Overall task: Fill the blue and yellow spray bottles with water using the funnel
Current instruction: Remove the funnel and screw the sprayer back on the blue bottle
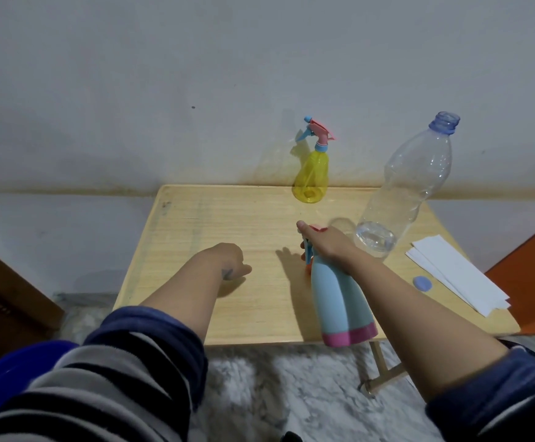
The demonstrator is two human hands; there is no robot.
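A light-blue spray bottle (339, 301) with a pink base stands at the table's near edge, and my right hand (326, 240) grips its spray head from above. My left hand (232, 261) hovers over the table's middle with fingers curled and nothing in it. The yellow spray bottle (311, 173), topped by a pink and blue trigger head, stands upright at the far edge by the wall. A big clear plastic water bottle (409, 186) without its cap stands at the right, holding a little water at the bottom. No funnel can be seen.
The small wooden table (196, 224) stands against a grey wall. White paper sheets (457, 275) lie at its right edge, with a blue bottle cap (422, 283) beside them. An orange object (534, 266) sits at the far right, and a pale rug covers the floor below.
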